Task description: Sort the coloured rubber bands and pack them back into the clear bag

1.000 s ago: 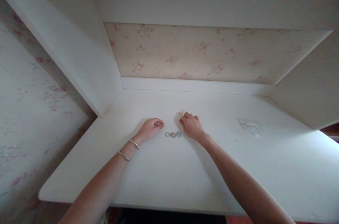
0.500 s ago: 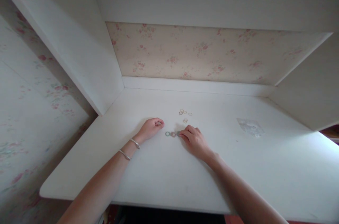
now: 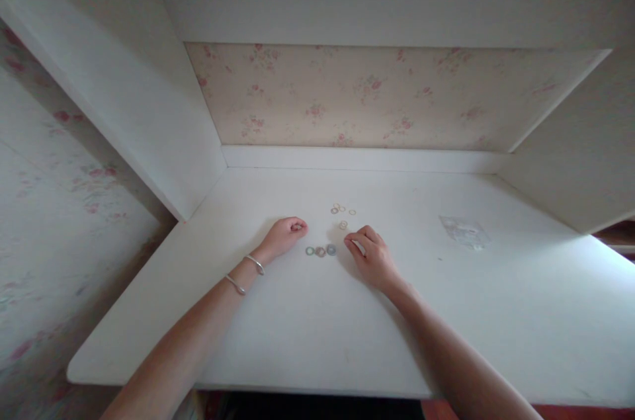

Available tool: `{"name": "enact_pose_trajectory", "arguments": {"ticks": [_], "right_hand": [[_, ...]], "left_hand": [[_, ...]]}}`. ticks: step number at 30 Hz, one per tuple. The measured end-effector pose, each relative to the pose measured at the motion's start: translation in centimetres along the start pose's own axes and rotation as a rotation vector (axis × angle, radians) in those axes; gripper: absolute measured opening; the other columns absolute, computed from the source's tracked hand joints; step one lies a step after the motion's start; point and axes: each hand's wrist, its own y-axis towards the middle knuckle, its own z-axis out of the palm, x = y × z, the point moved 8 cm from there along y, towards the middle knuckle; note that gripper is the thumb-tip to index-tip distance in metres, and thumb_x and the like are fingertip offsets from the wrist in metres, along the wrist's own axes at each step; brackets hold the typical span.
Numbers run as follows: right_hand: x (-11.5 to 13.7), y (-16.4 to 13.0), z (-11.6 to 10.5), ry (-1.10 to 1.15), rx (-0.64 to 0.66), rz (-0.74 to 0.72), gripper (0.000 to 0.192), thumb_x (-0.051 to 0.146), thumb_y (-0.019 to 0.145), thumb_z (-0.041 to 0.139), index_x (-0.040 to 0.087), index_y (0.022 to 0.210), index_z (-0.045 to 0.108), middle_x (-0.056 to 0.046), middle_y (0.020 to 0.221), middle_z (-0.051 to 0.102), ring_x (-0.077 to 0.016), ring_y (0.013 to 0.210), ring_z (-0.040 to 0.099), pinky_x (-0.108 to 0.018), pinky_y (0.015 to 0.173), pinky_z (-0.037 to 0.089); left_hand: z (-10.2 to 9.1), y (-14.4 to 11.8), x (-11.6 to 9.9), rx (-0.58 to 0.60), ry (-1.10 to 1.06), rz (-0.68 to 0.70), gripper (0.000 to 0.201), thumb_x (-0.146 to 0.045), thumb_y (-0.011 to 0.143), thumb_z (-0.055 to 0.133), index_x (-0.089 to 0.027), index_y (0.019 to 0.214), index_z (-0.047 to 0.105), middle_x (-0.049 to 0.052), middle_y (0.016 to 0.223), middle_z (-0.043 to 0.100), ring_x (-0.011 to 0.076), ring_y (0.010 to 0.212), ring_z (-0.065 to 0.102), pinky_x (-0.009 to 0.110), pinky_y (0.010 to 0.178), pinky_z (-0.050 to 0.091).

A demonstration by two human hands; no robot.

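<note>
My left hand [image 3: 286, 235] rests on the white tabletop with its fingers curled closed; what is inside them, if anything, is hidden. To its lower right lie small rings in a row: a greenish ring [image 3: 310, 251], a pinkish-brown ring [image 3: 320, 252] and a grey-blue ring [image 3: 331, 250]. My right hand [image 3: 371, 254] is just right of this row, apart from it. Its thumb and index finger meet in a pinch, with no object showing at the tips. Beyond the hands lie several thin gold-coloured rings [image 3: 343, 225], one of them darker.
A clear plastic bag [image 3: 465, 233] lies on the white desk [image 3: 278, 327] at the right. White panels [image 3: 129, 96] stand at the left and right sides, with a low ledge [image 3: 367, 159] along the back. Floral wallpaper [image 3: 367, 96] covers the wall behind.
My right hand has drawn back from the grey-blue ring, moving right and slightly away from me, leaving that ring in full sight. My left hand stays closed in nearly the same place.
</note>
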Motion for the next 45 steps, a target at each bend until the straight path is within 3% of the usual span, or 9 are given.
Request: {"name": "enact_pose_trajectory", "arguments": {"ticks": [6,10,15,26,31,36,41,45], "right_hand": [[-2.8,0.1,-1.0,0.062,-0.082,0.149,0.021,0.032,0.090,0.047,0.022,0.091,0.065,-0.004,0.084,0.055,-0.0140,0.073,0.053,-0.026,0.068,0.042],[-3.3,0.0,-1.0,0.060,-0.073,0.178,0.022,0.032,0.090,0.046,0.022,0.091,0.065,-0.003,0.083,0.055,-0.0134,0.071,0.053,-0.025,0.065,0.041],[-2.9,0.0,-1.4,0.044,-0.065,0.152,0.023,0.033,0.091,0.044,0.022,0.093,0.064,-0.004,0.085,0.055,-0.0142,0.074,0.053,-0.025,0.068,0.042],[-2.6,0.0,-1.4,0.034,-0.062,0.127,0.026,0.033,0.091,0.042,0.021,0.092,0.065,-0.005,0.084,0.057,-0.0137,0.070,0.054,-0.025,0.066,0.042],[-2.9,0.0,-1.2,0.032,-0.057,0.145,0.025,0.032,0.091,0.043,0.021,0.093,0.065,-0.005,0.085,0.056,-0.0134,0.070,0.053,-0.025,0.066,0.042],[-3.0,-0.1,-0.9,0.039,-0.056,0.152,0.024,0.033,0.091,0.043,0.021,0.094,0.065,-0.004,0.085,0.056,-0.0130,0.070,0.053,-0.024,0.066,0.041],[-2.9,-0.1,-0.9,0.040,-0.065,0.147,0.026,0.033,0.091,0.043,0.020,0.092,0.065,-0.005,0.083,0.056,-0.0131,0.069,0.053,-0.025,0.066,0.042],[-2.9,-0.1,-0.9,0.041,-0.073,0.149,0.027,0.034,0.091,0.042,0.021,0.092,0.065,-0.005,0.083,0.056,-0.0133,0.070,0.054,-0.025,0.066,0.042]], "left_hand": [[3.7,3.3,-4.3,0.030,0.276,0.215,0.023,-0.032,0.084,0.049,-0.020,0.094,0.066,0.003,0.092,0.070,0.0157,0.084,0.063,0.025,0.077,0.046],[5.3,5.5,-6.1,-0.009,0.474,0.265,0.023,-0.028,0.085,0.049,-0.021,0.102,0.064,0.005,0.107,0.066,0.0176,0.098,0.060,0.026,0.088,0.043],[6.1,7.0,-5.7,0.022,0.596,0.197,0.024,-0.031,0.088,0.046,-0.022,0.098,0.065,0.006,0.103,0.065,0.0183,0.095,0.060,0.027,0.086,0.043],[5.7,6.6,-5.2,0.051,0.500,0.245,0.024,-0.030,0.089,0.045,-0.017,0.091,0.065,0.009,0.096,0.064,0.0196,0.089,0.059,0.029,0.083,0.042],[5.1,5.1,-5.8,0.057,0.417,0.296,0.023,-0.028,0.089,0.044,-0.017,0.089,0.064,0.008,0.093,0.064,0.0184,0.087,0.059,0.028,0.081,0.043],[4.9,1.3,-7.2,0.138,0.327,0.367,0.021,-0.029,0.088,0.047,-0.019,0.086,0.065,0.005,0.087,0.064,0.0171,0.083,0.059,0.027,0.078,0.044],[4.9,-1.8,-8.0,0.242,0.400,0.358,0.019,-0.024,0.086,0.047,-0.020,0.087,0.066,0.005,0.090,0.064,0.0166,0.084,0.058,0.026,0.077,0.043],[5.0,-2.6,-8.3,0.259,0.475,0.388,0.019,-0.021,0.086,0.046,-0.021,0.088,0.066,0.004,0.092,0.064,0.0171,0.084,0.059,0.026,0.076,0.043]]}}
